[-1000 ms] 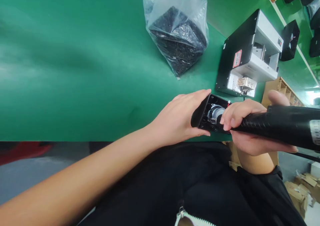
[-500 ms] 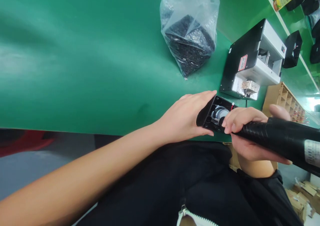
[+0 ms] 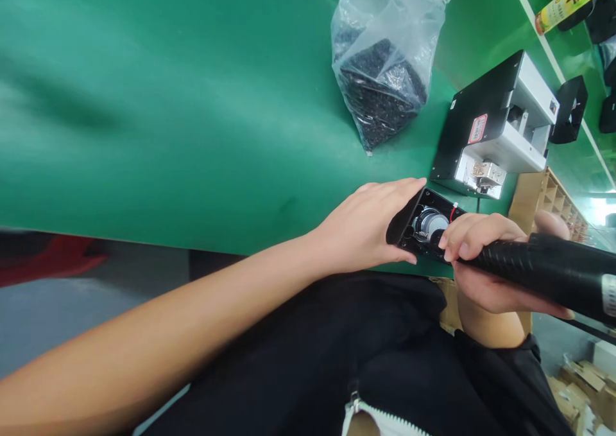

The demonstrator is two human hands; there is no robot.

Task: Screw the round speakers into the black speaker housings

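Head cam: left hand (image 3: 363, 230) grips the black housing (image 3: 408, 225) endwise, thumb near side, fingers far side, likely bracing it at the front edge of the surface (image 3: 168, 134). Right hand (image 3: 488, 287) fingers wrap the black tool (image 3: 553, 266) near its nose, probably for aim; tip contact hidden. Boxy machine (image 3: 484, 105) just beyond.

Left hand (image 3: 368, 226) grips an open black box (image 3: 412, 221), right hand (image 3: 481, 234) points a chunky black cylindrical tool (image 3: 553, 270) into it. Plus there's a clear plastic bag (image 3: 385, 70) on the glossy green tabletop (image 3: 158, 147).
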